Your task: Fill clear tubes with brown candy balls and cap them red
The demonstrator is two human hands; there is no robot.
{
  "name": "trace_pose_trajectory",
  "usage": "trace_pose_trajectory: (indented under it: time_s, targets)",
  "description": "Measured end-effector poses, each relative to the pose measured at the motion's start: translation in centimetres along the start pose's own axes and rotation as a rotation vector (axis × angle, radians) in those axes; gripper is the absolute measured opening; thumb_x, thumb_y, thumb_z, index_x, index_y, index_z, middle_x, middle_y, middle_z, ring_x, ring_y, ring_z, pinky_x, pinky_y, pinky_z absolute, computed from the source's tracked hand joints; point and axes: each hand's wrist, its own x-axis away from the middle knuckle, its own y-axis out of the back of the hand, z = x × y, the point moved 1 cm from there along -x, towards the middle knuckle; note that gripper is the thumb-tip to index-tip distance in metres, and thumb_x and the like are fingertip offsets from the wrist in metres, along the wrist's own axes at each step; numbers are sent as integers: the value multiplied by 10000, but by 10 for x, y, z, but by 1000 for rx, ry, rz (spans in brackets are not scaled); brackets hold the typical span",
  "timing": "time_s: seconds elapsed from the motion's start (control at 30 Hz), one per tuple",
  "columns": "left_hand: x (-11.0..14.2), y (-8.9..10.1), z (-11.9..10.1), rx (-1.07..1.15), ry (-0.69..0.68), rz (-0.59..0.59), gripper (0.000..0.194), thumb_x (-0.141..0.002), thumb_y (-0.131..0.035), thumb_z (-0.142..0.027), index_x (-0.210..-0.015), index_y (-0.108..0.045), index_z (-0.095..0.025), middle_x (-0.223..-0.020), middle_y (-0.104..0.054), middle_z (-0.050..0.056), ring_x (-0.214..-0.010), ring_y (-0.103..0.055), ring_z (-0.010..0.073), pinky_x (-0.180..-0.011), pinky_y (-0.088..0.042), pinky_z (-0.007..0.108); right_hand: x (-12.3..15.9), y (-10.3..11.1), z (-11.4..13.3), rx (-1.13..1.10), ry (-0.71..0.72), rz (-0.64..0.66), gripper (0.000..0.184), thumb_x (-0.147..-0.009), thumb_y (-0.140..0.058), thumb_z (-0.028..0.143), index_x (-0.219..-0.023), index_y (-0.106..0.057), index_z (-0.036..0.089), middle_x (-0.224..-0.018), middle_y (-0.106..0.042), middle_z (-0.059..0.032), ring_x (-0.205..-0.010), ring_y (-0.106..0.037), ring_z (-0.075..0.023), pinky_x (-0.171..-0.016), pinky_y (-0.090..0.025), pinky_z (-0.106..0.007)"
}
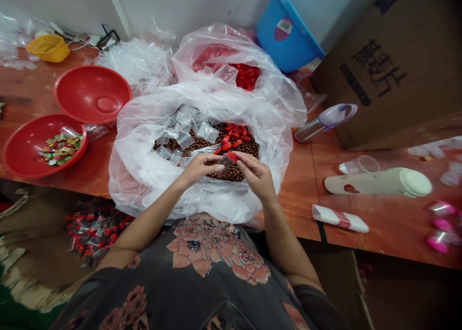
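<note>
Left hand (199, 169) and right hand (255, 177) pinch, fingers closed, a small clear bag (226, 161) over brown balls (249, 149) in a plastic sack (130, 176); bag light, limp, slippery, best held at its edge

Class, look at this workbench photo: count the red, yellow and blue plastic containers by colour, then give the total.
Red plastic bowls: 2
Yellow plastic tub: 1
Blue plastic bucket: 1
Total: 4
</note>
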Motion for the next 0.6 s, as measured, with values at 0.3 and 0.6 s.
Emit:
trace_pose_trajectory:
  time_s: [0.3, 0.6]
  targets:
    - [2, -4, 0, -32, 9, 8, 416, -665, -825, -314, -1047, -768, -160, -883, -738, 58, -729, -634, 134, -700, -516, 269, 2, -1, -6, 2, -87, -32, 299, -963, -528, 350, -1234, -656, 347, -1211, -703, -8, -1124, -644, -191, -1042, -481, -433]
    - [3, -5, 0, -42, 17, 6, 407, -682, -800, -325, -1051, -763, -156, -920, -742, 69, -751, -646, 140, -729, -537, 290, 0, 0, -5, -27, -162, 34, 304, -910, -597, 391, -1190, -684, 307, -1159, -719, -15, -1077, -650, -207, -1006, -494, -414]
